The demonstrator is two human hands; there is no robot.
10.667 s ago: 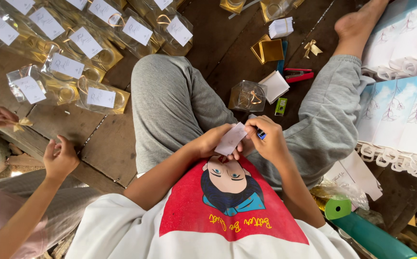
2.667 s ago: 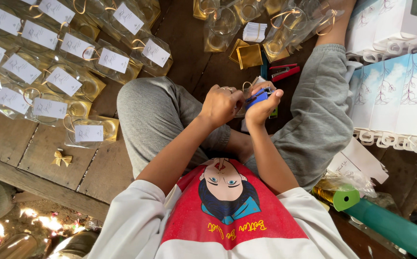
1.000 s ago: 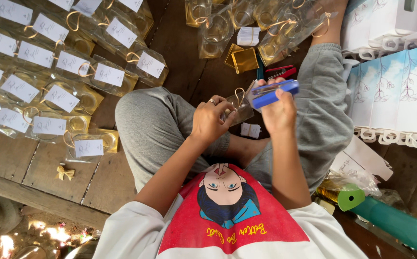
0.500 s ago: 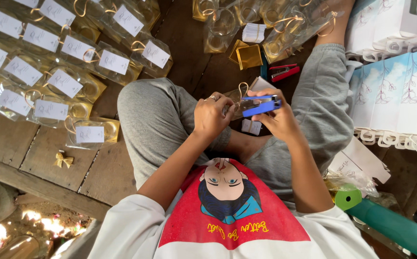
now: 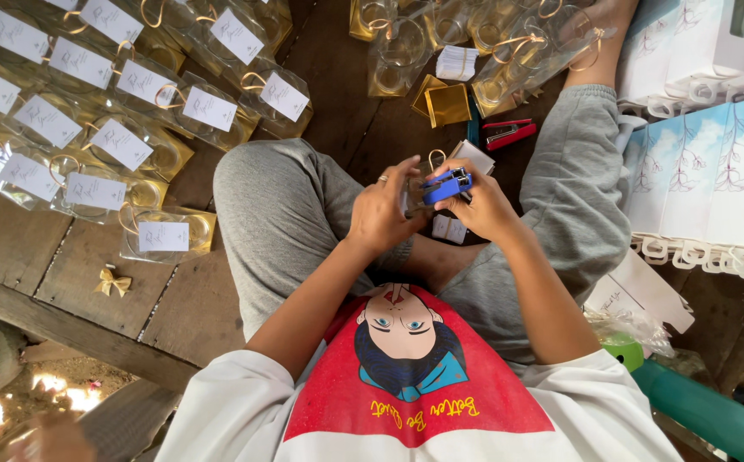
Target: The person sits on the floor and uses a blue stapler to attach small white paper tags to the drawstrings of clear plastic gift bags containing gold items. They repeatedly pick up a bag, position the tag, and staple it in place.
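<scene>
I sit cross-legged on a wooden floor. My right hand (image 5: 483, 205) is closed around a small blue stapler (image 5: 446, 185), held above my lap. My left hand (image 5: 386, 208), with a ring on one finger, holds a small clear packet (image 5: 419, 175) with a gold ribbon loop and a white card against the stapler's mouth. The packet is mostly hidden between my fingers.
Rows of clear gold-lined packets with white cards (image 5: 124, 145) lie on the floor at left. More packets (image 5: 509, 34), a stack of white cards (image 5: 458, 62), gold foil squares (image 5: 445, 103) and a red stapler (image 5: 509, 133) lie ahead. White and blue boxes (image 5: 714, 162) stand right. A gold bow (image 5: 113, 281) lies at left.
My hands have come down slightly toward my lap, and the blue stapler has turned in my right hand and closed in on the packet held by my left.
</scene>
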